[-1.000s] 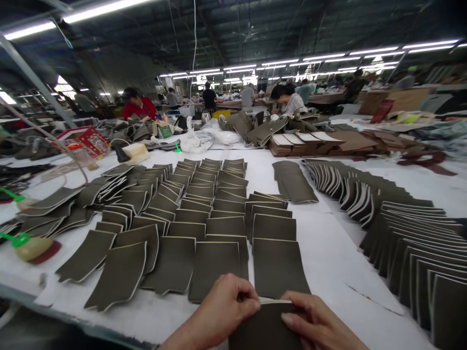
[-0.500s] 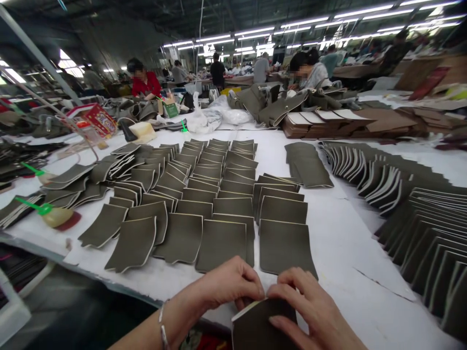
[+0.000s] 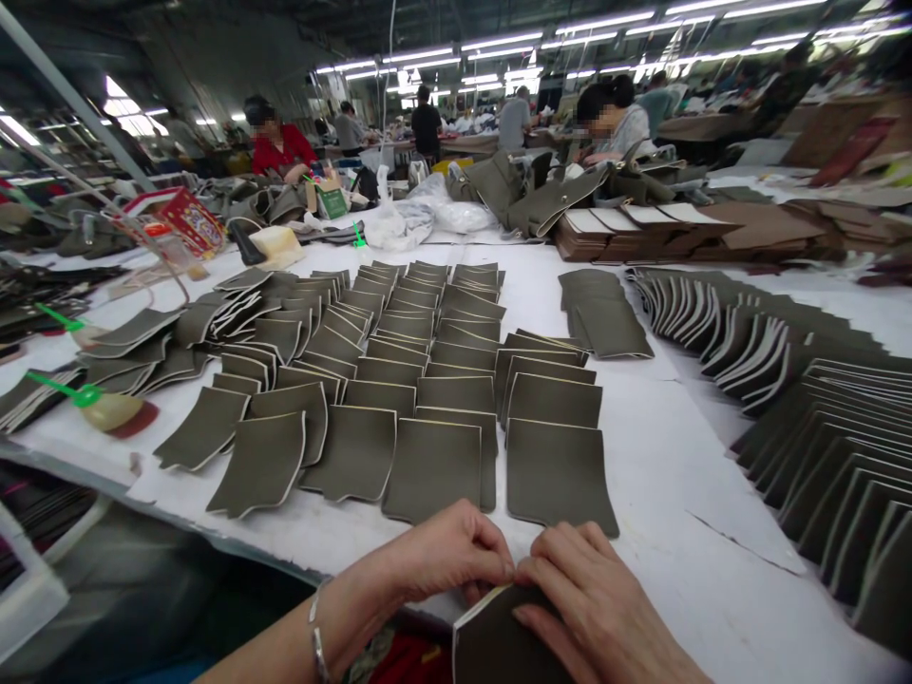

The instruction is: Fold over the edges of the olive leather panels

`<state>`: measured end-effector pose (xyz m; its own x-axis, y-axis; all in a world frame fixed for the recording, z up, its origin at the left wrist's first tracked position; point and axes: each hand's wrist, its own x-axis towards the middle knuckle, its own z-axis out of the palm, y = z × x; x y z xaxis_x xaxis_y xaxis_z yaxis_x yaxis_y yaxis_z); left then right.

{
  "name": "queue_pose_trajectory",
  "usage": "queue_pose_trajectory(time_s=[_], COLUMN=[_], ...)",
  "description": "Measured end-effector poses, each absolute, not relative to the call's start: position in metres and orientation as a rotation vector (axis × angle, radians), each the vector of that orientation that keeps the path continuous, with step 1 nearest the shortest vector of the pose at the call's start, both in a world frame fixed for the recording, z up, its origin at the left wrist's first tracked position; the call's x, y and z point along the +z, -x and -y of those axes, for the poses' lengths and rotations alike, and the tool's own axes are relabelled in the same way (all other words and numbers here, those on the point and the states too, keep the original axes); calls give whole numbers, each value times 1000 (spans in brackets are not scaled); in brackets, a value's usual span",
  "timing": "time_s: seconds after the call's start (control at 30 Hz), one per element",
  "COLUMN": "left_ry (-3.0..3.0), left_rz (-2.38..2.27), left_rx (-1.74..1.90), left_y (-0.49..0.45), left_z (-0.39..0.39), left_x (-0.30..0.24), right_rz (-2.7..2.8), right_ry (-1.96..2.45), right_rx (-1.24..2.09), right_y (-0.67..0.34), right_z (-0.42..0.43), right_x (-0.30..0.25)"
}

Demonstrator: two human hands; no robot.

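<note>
Left hand (image 3: 446, 554), right hand (image 3: 595, 608), panel (image 3: 491, 644), top pinched

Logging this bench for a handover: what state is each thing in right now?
Olive piece: held between both hands.
Left hand: pinching its top edge.
Right hand: pinching the same edge.
Rows of pieces: flat, overlapping.
Green-capped bottle: lying on its side.

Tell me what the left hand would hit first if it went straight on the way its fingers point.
The right hand: the left hand points rightward, its fingertips apparently meeting it at the top edge of the held olive piece.
</note>
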<state>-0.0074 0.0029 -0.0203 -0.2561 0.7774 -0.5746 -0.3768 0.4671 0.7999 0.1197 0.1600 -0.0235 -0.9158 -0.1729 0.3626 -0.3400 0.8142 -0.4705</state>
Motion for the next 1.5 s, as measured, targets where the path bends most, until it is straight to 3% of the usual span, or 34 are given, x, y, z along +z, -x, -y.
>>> queue_pose_trajectory(time_s=[0.43,0.7,1.03,1.37,1.5], left_ry=[-701,-972,-1237,-1237,-1255], left_rz=[-1530,-1885,-2009,-1981,-1612], left_rx=[1010,810,639,742,841], left_y=[2,-8,36,59,46], left_z=[3,-10,-34,-25,-28], left_x=[-27,-15,31,44,28], right_rz=[2894,3073,2753,2760,2794], right_ry=[-441,-403,-504,-665,-771], right_rx=[828,874,369,583,719], right_y=[-121,-116,-109,-111,-108], right_z=[-164,-164,-163,-167,-172], right_x=[-20,-18,9,34,56])
